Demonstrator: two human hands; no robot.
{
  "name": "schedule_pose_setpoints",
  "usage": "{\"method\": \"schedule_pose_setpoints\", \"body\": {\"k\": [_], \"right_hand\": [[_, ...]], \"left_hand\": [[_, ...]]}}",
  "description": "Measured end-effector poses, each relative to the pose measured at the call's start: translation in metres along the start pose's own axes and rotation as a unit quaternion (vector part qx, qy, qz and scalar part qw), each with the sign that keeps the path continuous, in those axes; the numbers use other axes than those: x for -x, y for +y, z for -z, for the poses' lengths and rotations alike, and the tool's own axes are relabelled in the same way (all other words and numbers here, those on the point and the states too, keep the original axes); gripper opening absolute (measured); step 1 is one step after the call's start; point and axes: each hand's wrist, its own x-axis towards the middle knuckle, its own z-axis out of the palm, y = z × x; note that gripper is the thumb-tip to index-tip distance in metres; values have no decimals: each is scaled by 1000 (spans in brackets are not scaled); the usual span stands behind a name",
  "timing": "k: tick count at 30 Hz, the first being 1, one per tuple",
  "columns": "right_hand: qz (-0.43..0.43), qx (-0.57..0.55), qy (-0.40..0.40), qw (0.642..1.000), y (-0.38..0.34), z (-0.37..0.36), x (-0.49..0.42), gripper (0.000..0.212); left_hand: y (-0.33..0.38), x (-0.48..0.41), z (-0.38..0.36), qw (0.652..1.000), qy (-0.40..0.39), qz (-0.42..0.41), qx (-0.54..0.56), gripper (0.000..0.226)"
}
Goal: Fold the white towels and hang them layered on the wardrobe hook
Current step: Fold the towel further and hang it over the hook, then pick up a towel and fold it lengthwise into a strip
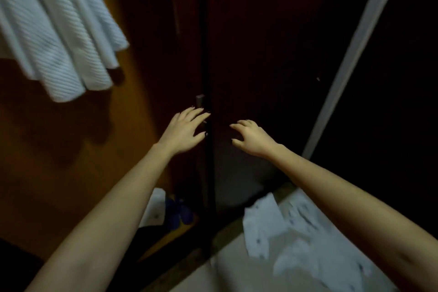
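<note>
Up and well to the left of the left hand (186, 129), the white towels (59, 31) hang in overlapping folds against the wooden wardrobe panel (47, 161). The hook itself is out of view. Ribbed and limp, the towels look soft and light, and the layers seem likely to slide off one another. The safest hold is probably a pinch through all layers near the top fold, not at the loose lower corners. The left hand is flat, fingers straight, holding nothing, its tips at the dark door edge (208, 66). Just beside it, the right hand (251, 137) hovers empty with fingers loosely curled. Below the right forearm lies a crumpled white cloth (284, 232), speckled dark; whether it is a towel I cannot tell.
</note>
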Motion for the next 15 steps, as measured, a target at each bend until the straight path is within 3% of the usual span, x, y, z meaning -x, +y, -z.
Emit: {"method": "schedule_pose_setpoints", "body": {"k": [4,8,15], "right_hand": [[-151,8,-60,987,61,-43,76,63],[-276,-42,-68,958,113,-80,156,64],[-468,-110,-72,874,192,-143,308,65]], "left_hand": [[75,1,-80,992,-77,-90,46,65],[142,0,-146,970,-160,-170,65,68],[259,10,-243,918,-269,-277,91,67]]}}
